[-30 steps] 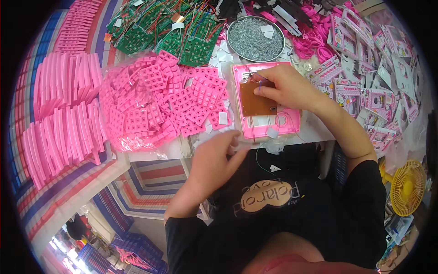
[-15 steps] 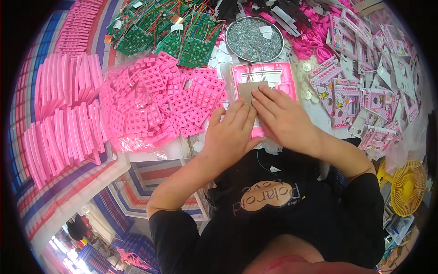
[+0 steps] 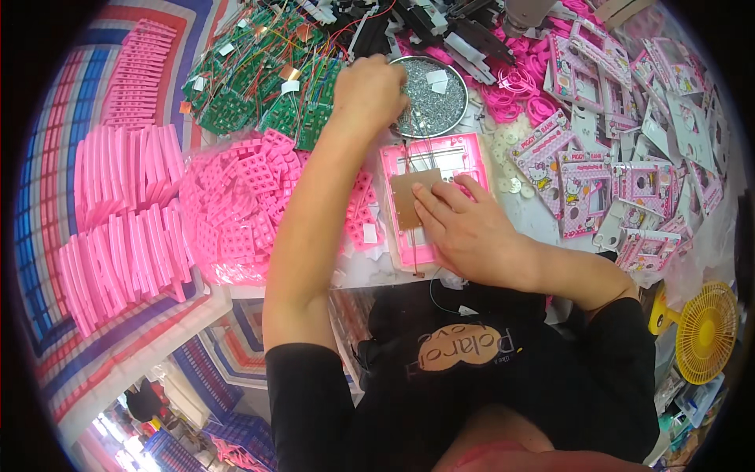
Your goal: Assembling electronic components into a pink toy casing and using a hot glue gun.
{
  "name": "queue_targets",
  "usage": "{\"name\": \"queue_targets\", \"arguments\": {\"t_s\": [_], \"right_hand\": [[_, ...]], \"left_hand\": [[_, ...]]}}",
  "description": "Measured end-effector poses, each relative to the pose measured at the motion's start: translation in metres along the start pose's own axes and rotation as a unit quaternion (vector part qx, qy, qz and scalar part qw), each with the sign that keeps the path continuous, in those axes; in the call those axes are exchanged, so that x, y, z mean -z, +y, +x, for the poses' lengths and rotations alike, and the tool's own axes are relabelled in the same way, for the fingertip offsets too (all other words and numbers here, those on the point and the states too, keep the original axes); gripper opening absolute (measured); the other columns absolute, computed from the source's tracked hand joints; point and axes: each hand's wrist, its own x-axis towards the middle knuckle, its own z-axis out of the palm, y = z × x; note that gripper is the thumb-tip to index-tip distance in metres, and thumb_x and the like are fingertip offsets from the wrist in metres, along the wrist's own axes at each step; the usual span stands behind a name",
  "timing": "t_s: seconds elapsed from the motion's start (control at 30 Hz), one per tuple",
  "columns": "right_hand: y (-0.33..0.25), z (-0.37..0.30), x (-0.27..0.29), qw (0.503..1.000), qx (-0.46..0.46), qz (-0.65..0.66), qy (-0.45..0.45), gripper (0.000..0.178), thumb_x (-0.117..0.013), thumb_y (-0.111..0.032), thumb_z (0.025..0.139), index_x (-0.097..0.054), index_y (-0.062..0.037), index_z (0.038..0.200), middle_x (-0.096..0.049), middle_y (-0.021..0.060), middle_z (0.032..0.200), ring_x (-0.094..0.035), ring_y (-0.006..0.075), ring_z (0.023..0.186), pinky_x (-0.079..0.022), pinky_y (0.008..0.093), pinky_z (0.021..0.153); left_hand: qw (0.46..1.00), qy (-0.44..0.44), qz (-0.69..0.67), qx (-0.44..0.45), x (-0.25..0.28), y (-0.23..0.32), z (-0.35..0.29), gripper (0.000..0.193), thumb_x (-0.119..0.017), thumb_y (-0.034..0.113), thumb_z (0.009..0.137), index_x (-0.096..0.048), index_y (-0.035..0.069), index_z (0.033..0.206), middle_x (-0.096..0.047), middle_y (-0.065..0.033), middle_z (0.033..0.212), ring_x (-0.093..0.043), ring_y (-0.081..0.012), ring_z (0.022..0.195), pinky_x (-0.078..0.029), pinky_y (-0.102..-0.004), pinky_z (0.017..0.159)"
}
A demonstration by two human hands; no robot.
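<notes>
A pink plastic frame (image 3: 396, 245) lies on the table in front of me, with a brown circuit board (image 3: 411, 211) set over its middle. My right hand (image 3: 480, 236) rests on the board's right side, fingers laid out over it rather than gripping. Thin wires run from the board past the frame's top edge. My left hand (image 3: 370, 93) reaches far forward to the left rim of a round metal bowl (image 3: 429, 106) full of small screws. Its fingers are curled together at that rim; whatever lies between them is hidden.
Green circuit boards (image 3: 236, 86) with wires are heaped far left. Pink keypads (image 3: 236, 189) spill from a clear bag beside my left forearm. Pink panels (image 3: 126, 173) stand in rows at the left. Printed card panels (image 3: 586, 189) crowd the right, above a yellow fan (image 3: 705, 334).
My left hand has left the brown board and moved forward to the screw bowl. My right hand stays at the board, now lower on its right side. The whole view has shifted slightly.
</notes>
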Motion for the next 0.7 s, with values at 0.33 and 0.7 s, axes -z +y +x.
{"name": "queue_targets", "arguments": {"t_s": [0.33,0.7], "right_hand": [[0.001,-0.004,-0.003,1.0,0.001,-0.005,0.002,0.052,-0.062,-0.021,0.082,-0.063,0.0079,0.125,-0.056,0.0217,0.141,-0.051,0.0338,0.125,-0.04,0.0459,0.104],[0.007,-0.006,-0.004,0.995,-0.041,0.051,0.075,0.038,-0.067,-0.017,0.077,-0.069,-0.0013,0.112,-0.063,0.0125,0.118,-0.055,0.0283,0.107,-0.045,0.0403,0.083]], "left_hand": [[0.998,0.029,0.038,-0.034,-0.024,0.004,0.018,0.024,-0.065,0.029,0.091,-0.068,0.007,0.081,-0.069,-0.0128,0.083,-0.066,-0.036,0.077,-0.052,-0.0482,0.072],[0.963,0.001,-0.269,0.03,0.046,0.078,-0.134,0.006,-0.069,0.008,0.089,-0.067,0.005,0.094,-0.073,-0.0086,0.097,-0.069,-0.0248,0.086,-0.044,-0.0454,0.097]]}}
